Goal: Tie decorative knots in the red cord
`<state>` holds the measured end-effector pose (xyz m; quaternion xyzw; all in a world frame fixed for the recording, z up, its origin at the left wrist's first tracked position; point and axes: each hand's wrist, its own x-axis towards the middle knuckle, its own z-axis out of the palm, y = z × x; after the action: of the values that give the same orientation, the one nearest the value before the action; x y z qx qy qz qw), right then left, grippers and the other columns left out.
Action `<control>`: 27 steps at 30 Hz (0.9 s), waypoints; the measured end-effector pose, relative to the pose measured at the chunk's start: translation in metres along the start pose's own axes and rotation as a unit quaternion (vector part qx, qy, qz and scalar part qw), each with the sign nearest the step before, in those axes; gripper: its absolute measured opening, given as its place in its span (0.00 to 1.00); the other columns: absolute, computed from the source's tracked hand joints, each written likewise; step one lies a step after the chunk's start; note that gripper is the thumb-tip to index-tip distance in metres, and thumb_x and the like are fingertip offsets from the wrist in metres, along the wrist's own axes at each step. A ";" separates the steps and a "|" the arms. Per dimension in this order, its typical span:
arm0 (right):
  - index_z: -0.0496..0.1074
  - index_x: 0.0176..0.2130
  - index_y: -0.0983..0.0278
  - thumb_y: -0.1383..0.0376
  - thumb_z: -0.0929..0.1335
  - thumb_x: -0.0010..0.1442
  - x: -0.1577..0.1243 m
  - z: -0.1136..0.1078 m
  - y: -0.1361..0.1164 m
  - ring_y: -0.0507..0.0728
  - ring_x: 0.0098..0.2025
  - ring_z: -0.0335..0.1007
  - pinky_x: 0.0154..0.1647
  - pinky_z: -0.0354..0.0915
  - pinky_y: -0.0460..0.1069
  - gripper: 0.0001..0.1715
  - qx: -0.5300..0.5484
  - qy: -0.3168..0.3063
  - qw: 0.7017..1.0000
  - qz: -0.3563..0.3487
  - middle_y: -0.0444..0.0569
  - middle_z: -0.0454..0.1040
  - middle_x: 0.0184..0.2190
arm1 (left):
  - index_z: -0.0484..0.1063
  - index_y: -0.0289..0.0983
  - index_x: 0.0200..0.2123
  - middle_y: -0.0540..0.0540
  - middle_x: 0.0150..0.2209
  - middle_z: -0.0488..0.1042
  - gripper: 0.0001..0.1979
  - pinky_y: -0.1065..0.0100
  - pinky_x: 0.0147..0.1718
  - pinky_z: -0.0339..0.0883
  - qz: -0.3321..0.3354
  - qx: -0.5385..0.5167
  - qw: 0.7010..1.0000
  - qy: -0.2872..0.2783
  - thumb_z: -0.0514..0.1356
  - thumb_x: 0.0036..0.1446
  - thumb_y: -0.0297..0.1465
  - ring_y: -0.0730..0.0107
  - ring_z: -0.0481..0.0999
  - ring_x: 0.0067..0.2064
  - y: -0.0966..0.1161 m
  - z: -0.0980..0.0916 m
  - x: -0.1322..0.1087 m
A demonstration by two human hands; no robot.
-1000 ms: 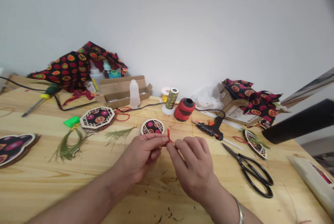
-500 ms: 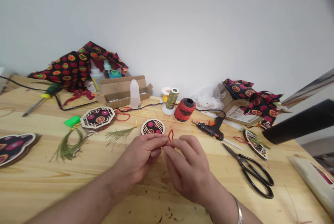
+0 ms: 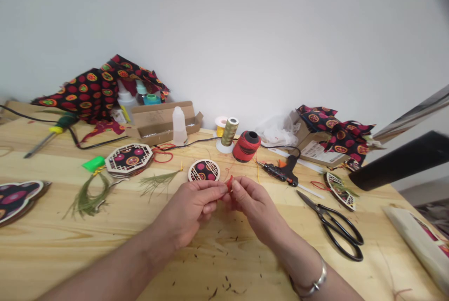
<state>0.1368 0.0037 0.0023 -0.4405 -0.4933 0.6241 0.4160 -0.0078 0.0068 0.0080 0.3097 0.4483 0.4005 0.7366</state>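
Observation:
A small loop of red cord (image 3: 229, 183) is pinched between my two hands over the middle of the table. My left hand (image 3: 196, 207) closes thumb and forefinger on one side of it. On the other side, my right hand (image 3: 253, 203) grips it with the thumb on top; the other fingers are partly hidden. Just behind my left fingertips lies a round wooden lattice pendant (image 3: 204, 170) backed with patterned fabric. A spool of red cord (image 3: 246, 147) stands beyond, and a loose thread trails near it.
Black scissors (image 3: 333, 226) and a glue gun (image 3: 282, 171) lie to the right. At left are an octagonal pendant (image 3: 129, 159), a green tassel (image 3: 89, 193) and a screwdriver (image 3: 52, 133). A plastic bottle (image 3: 179, 126) stands by an open cardboard box (image 3: 149, 130).
My right hand has turned, bringing its thumb on top of the red cord, and the loop that stood up above the fingers is now mostly covered. The view has shifted slightly.

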 end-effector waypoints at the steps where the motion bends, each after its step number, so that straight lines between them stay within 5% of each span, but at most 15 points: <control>1: 0.67 0.31 0.67 0.54 0.67 0.53 0.000 0.000 -0.001 0.48 0.24 0.60 0.26 0.58 0.45 0.17 -0.001 -0.003 1.000 -0.001 0.44 0.68 0.25 | 0.76 0.32 0.25 0.50 0.22 0.70 0.06 0.77 0.16 0.39 0.001 0.000 1.000 -0.001 0.65 0.43 0.30 0.88 0.52 0.17 -0.001 0.000 0.000; 9: 0.70 0.31 0.67 0.61 0.71 0.46 0.003 -0.006 -0.005 0.46 0.19 0.52 0.21 0.50 0.44 0.13 0.031 0.026 0.999 0.017 0.41 0.67 0.20 | 0.75 0.31 0.26 0.48 0.25 0.71 0.06 0.77 0.17 0.39 -0.003 0.020 1.000 -0.011 0.64 0.46 0.30 0.88 0.52 0.17 -0.002 -0.001 0.001; 18: 0.72 0.28 0.68 0.56 0.68 0.52 0.002 -0.008 -0.002 0.48 0.23 0.59 0.26 0.56 0.45 0.16 0.034 -0.017 0.999 0.018 0.46 0.71 0.23 | 0.74 0.31 0.24 0.49 0.23 0.70 0.07 0.76 0.16 0.39 0.000 0.028 1.000 -0.007 0.64 0.45 0.30 0.87 0.51 0.17 -0.001 0.000 0.000; 27: 0.76 0.27 0.66 0.64 0.72 0.44 0.004 -0.007 -0.004 0.48 0.20 0.55 0.23 0.54 0.46 0.07 -0.011 0.057 0.998 0.000 0.43 0.70 0.18 | 0.74 0.31 0.24 0.48 0.23 0.71 0.07 0.75 0.16 0.39 -0.001 0.040 0.999 -0.007 0.63 0.44 0.31 0.87 0.51 0.17 -0.001 0.001 -0.001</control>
<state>0.1431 0.0101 0.0046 -0.4801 -0.4751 0.5926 0.4389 -0.0069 0.0053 0.0076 0.3407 0.4592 0.3794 0.7274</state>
